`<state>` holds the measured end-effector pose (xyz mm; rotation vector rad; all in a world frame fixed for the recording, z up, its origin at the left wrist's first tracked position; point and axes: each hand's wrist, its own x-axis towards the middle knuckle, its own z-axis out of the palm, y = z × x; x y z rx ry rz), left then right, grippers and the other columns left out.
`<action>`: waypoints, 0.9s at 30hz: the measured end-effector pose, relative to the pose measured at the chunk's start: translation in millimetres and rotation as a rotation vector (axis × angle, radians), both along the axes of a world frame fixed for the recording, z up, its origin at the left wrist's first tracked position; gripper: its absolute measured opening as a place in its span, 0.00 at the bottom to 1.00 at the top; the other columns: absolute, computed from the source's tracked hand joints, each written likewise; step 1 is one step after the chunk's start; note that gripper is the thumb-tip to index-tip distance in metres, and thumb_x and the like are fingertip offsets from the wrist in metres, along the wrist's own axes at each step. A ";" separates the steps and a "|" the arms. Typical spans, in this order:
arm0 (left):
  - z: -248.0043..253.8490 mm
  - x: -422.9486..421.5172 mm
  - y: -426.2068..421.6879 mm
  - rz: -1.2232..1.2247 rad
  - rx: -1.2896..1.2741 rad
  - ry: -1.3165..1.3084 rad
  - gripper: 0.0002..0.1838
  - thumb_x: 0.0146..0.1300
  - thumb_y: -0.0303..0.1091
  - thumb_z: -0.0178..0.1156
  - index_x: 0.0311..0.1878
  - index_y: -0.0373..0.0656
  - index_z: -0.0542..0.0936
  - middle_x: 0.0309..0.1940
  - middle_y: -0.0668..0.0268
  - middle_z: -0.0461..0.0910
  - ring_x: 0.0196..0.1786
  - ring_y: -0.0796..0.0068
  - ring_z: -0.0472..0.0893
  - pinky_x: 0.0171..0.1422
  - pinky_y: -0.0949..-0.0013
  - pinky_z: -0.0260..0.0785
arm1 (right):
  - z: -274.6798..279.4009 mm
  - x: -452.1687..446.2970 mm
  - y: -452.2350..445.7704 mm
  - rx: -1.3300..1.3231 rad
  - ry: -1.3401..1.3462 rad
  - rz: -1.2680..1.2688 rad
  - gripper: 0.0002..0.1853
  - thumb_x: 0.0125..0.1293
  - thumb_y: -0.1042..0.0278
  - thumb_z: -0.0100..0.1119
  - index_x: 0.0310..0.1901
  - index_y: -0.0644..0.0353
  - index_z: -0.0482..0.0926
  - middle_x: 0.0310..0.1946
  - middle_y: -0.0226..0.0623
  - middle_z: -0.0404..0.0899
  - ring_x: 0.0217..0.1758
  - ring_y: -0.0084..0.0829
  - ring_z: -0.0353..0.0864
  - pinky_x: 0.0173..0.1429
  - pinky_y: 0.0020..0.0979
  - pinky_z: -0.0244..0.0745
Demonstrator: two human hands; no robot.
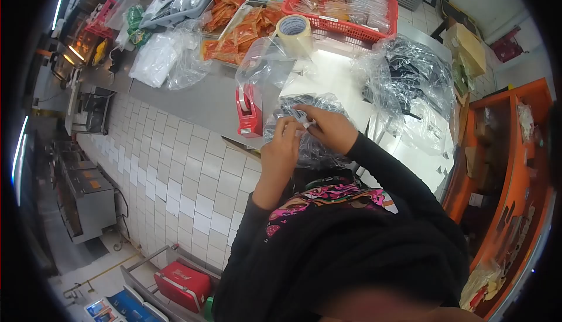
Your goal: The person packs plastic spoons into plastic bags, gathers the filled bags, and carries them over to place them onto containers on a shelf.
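My left hand [283, 151] and my right hand [331, 130] meet over a clear plastic bag [319, 149] with dark contents at the table's near edge. The fingers of both hands are pinched together on the bag's gathered plastic. Just left of them stands a red tape dispenser [249, 114]. Beyond the hands, a large roll of tape [294, 34] rests near a loose clear bag [260, 64]. To the right lies a bigger clear bag [413, 73] holding dark items.
Behind are a red basket [345, 26] of small packets, trays of orange-red packets [243, 38], a grey-blue bin [181, 0] and white plastic bags [155, 58]. An orange shelf unit [506, 205] stands at the right. A red case [182, 285] is at the lower left.
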<state>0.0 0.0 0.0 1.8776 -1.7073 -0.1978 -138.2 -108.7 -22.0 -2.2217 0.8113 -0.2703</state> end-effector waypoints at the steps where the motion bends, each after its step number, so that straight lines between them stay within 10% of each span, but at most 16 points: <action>1: -1.0 -1.1 1.0 0.029 0.002 -0.016 0.09 0.59 0.30 0.58 0.42 0.51 0.72 0.43 0.72 0.73 0.33 0.65 0.80 0.29 0.66 0.72 | -4.4 -3.4 -4.8 -0.030 -0.194 0.067 0.16 0.63 0.67 0.57 0.53 0.52 0.72 0.46 0.40 0.78 0.41 0.36 0.81 0.41 0.35 0.78; 3: -0.2 -4.3 9.4 0.064 0.015 -0.028 0.07 0.60 0.29 0.57 0.41 0.50 0.73 0.42 0.72 0.73 0.33 0.66 0.80 0.29 0.66 0.72 | -0.2 -8.7 -1.1 -0.047 -0.385 0.137 0.12 0.63 0.71 0.56 0.49 0.55 0.75 0.40 0.37 0.80 0.32 0.32 0.81 0.32 0.32 0.78; 5: 0.8 -4.1 12.9 0.059 -0.039 0.013 0.06 0.59 0.30 0.57 0.39 0.49 0.73 0.41 0.72 0.74 0.31 0.65 0.80 0.29 0.66 0.71 | 20.3 -11.3 -0.9 0.789 -0.331 -0.012 0.10 0.61 0.74 0.59 0.45 0.61 0.76 0.28 0.33 0.79 0.25 0.25 0.77 0.34 0.30 0.75; 9: -8.9 -8.5 17.6 -0.020 0.061 0.074 0.07 0.58 0.27 0.59 0.39 0.46 0.74 0.37 0.67 0.76 0.29 0.64 0.80 0.28 0.67 0.70 | -7.5 -11.9 -10.8 0.794 -0.302 -0.108 0.08 0.59 0.73 0.62 0.39 0.64 0.75 0.27 0.33 0.78 0.29 0.21 0.76 0.37 0.26 0.73; 11: -15.9 -10.9 20.8 -0.007 0.158 0.263 0.04 0.60 0.33 0.59 0.36 0.47 0.74 0.36 0.68 0.76 0.25 0.65 0.79 0.26 0.67 0.69 | -24.1 -12.6 -20.3 0.165 -0.496 -0.253 0.09 0.59 0.68 0.64 0.34 0.64 0.76 0.26 0.38 0.79 0.29 0.28 0.77 0.36 0.28 0.71; 15: 18.3 -7.7 26.4 0.069 0.345 0.549 0.05 0.62 0.31 0.59 0.36 0.42 0.74 0.34 0.66 0.78 0.18 0.71 0.77 0.22 0.71 0.68 | 12.9 -14.4 -6.6 0.073 -0.497 -0.298 0.07 0.59 0.70 0.63 0.33 0.64 0.77 0.25 0.37 0.79 0.29 0.26 0.77 0.36 0.26 0.71; 18: 42.5 21.3 42.9 0.006 0.209 1.144 0.04 0.61 0.24 0.60 0.38 0.35 0.76 0.37 0.64 0.77 0.17 0.82 0.74 0.15 0.81 0.64 | 61.7 -1.9 17.0 0.181 -0.575 -0.239 0.04 0.60 0.75 0.61 0.35 0.64 0.76 0.28 0.33 0.77 0.30 0.21 0.77 0.32 0.22 0.72; 27: 92.4 144.4 98.0 0.258 -0.530 0.883 0.18 0.68 0.40 0.54 0.52 0.36 0.69 0.41 0.58 0.74 0.10 0.81 0.67 0.10 0.82 0.54 | 156.5 153.7 32.4 0.162 -1.221 -0.106 0.06 0.64 0.76 0.56 0.38 0.65 0.68 0.31 0.35 0.74 0.22 0.20 0.74 0.23 0.20 0.69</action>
